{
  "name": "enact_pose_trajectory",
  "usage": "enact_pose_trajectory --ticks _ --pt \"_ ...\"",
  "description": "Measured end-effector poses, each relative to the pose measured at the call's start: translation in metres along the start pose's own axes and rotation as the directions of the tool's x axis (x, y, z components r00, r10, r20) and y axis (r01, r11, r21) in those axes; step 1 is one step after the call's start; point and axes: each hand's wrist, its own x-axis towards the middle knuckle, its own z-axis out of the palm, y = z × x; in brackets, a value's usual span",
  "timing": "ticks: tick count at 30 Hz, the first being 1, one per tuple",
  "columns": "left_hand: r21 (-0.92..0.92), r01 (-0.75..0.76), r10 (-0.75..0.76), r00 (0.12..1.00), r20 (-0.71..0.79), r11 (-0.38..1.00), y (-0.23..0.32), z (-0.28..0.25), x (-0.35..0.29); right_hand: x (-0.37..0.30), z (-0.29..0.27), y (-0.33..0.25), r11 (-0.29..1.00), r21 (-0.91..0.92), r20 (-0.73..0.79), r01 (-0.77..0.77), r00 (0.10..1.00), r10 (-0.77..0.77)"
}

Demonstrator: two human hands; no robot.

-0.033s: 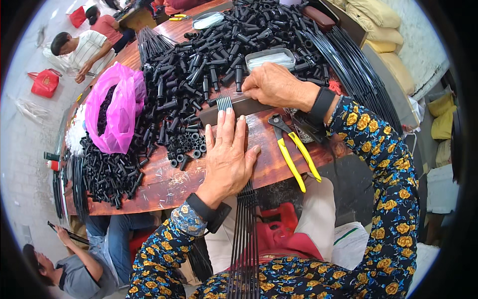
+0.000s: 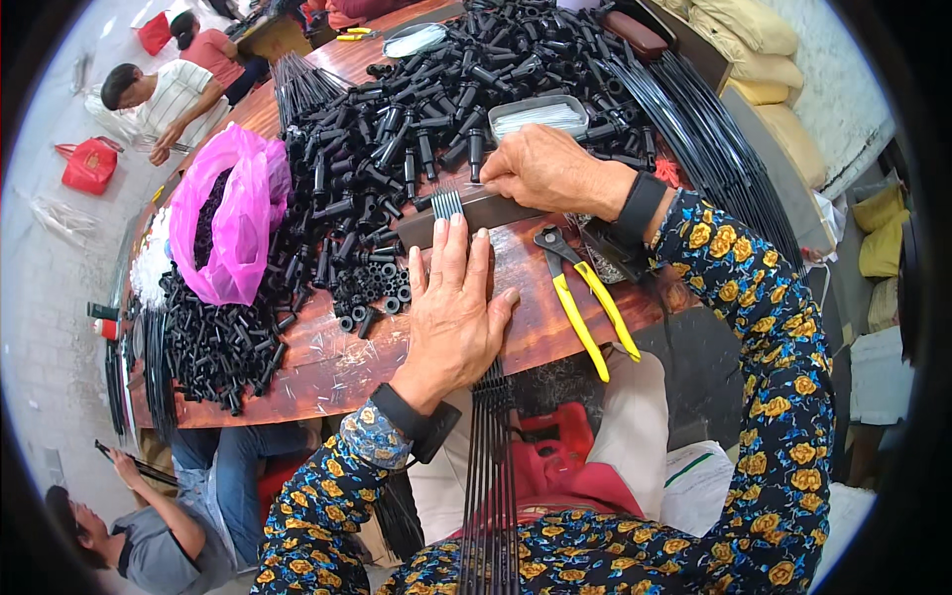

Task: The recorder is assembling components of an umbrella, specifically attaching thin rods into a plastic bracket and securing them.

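My left hand [image 2: 451, 317] lies flat with its fingers stretched out, pressing on a row of thin black rods [image 2: 486, 466]. The rods run from my lap under the palm; their pale tips [image 2: 447, 203] fan out past my fingertips over a dark bar [image 2: 496, 210]. At the bar's far side, my right hand [image 2: 545, 169] is closed in a pinch. A small pale sliver shows at its fingertips, too small to name. Yellow-handled cutters [image 2: 585, 302] lie beside the bar, handles over the table edge.
Black plastic tube-like parts [image 2: 397, 149] are heaped across the table [image 2: 327, 382]. A pink plastic bag [image 2: 223, 213] stands at left. Behind my right hand is a tray [image 2: 540, 117] of pale thin sticks. More black rods [image 2: 704, 139] lie at right. Other people sit at left.
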Motion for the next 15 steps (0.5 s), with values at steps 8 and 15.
enact_pose_trajectory --ticks 8,15 --pt "0.003 0.002 -0.002 1.000 0.001 1.000 0.0019 0.0000 0.0008 0.0015 0.0053 0.0071 0.998 0.020 0.032 0.052 0.998 -0.053" --pt "0.015 0.000 0.000 1.000 0.000 1.000 0.0019 -0.0001 0.0017 0.0020 0.0063 0.0068 0.999 0.015 0.047 0.052 0.997 -0.053"
